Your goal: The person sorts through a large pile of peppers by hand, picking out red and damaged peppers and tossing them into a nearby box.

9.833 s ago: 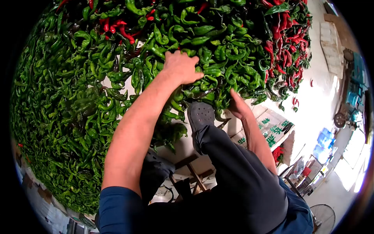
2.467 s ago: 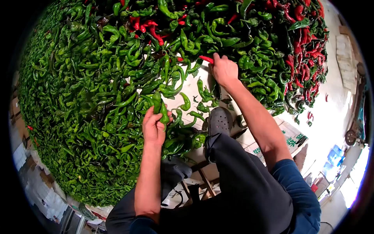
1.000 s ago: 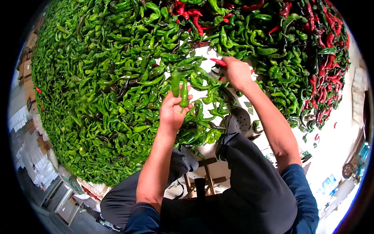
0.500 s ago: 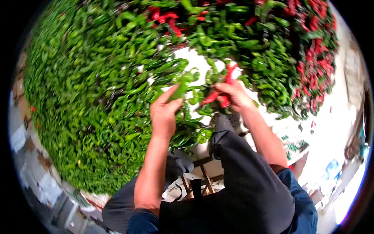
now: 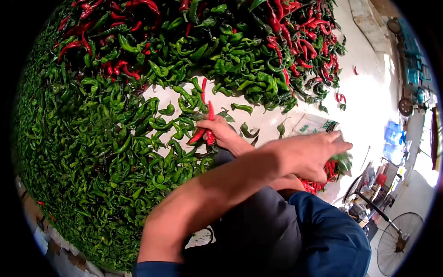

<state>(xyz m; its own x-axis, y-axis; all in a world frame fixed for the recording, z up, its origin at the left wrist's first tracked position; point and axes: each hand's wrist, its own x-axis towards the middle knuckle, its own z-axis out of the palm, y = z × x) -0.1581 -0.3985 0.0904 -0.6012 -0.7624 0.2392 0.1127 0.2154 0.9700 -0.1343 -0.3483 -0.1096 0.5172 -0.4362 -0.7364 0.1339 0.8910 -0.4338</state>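
Observation:
My right hand (image 5: 224, 135) is closed around several red chili peppers (image 5: 211, 113), which stick out above and below the fingers. It is over the pale floor between green peppers. My left arm crosses over the right forearm, and my left hand (image 5: 307, 154) is far to the right, its fingers stretched apart. A blurred green pepper (image 5: 342, 159) shows just beyond those fingers; whether it still touches them is unclear. Under the left hand are red peppers (image 5: 318, 182), partly hidden by my arms. Loose green peppers (image 5: 177, 129) lie left of my right hand.
A wide heap of green peppers (image 5: 92, 175) covers the left side. Mixed red and green peppers (image 5: 258, 64) lie along the far side. A printed white bag (image 5: 311, 123) is beside the left hand. A round fan (image 5: 399, 242) and clutter stand at the right.
My left hand has swung from the green peppers across to the far right, above the red peppers. My right hand still grips red peppers. The view has turned to the right.

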